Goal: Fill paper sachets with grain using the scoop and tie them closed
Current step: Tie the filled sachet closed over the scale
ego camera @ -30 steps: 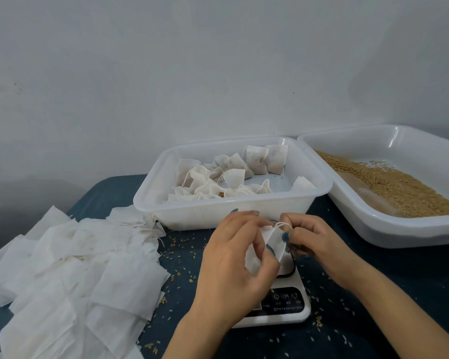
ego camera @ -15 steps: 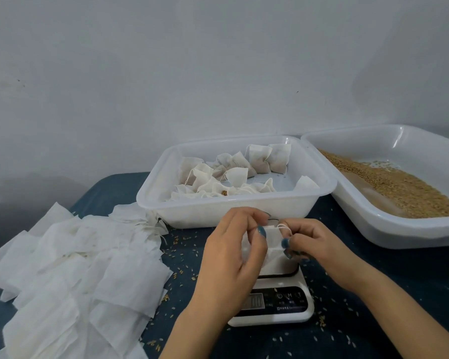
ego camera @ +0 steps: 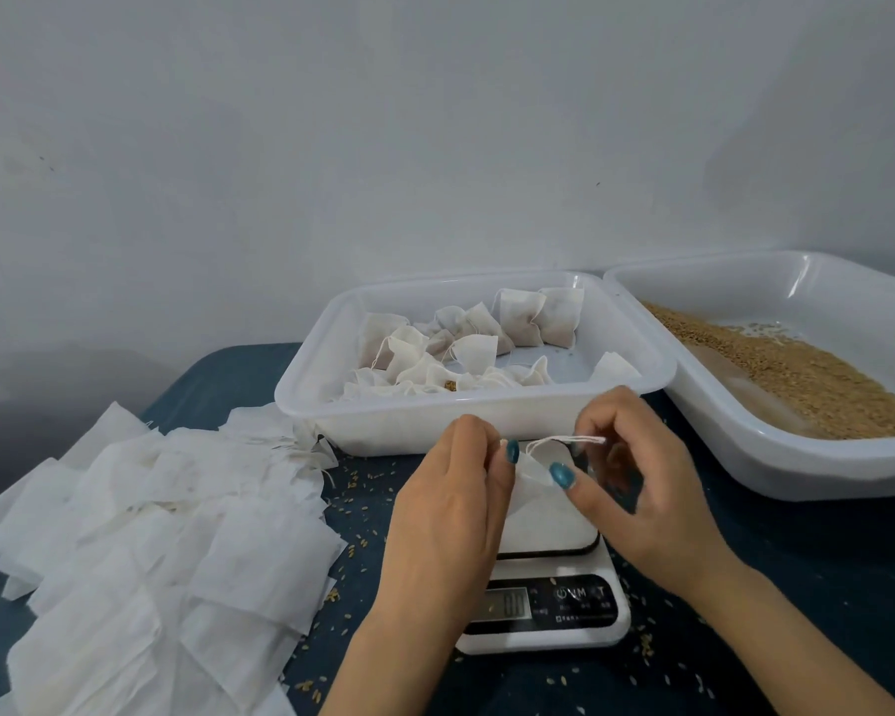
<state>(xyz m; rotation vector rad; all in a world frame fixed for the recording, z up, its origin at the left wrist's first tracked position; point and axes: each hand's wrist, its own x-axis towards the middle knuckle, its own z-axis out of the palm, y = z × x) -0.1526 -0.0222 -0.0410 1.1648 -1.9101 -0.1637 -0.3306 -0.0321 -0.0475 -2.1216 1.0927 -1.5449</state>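
tying over scale [ego camera: 543, 609]: left fingers [ego camera: 505, 459] clamped on sachet [ego camera: 530, 480], right fingers [ego camera: 598, 418] pinching drawstring [ego camera: 572, 440] | tray [ego camera: 487, 408] behind: batch tied | empties pile [ego camera: 177, 534] left: pending

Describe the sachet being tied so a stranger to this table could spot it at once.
Find the white scale in front of the tray of filled sachets. Just above it, the left hand and right hand hold one small sachet. Unlike its neighbours, it is held up, its string stretched sideways.
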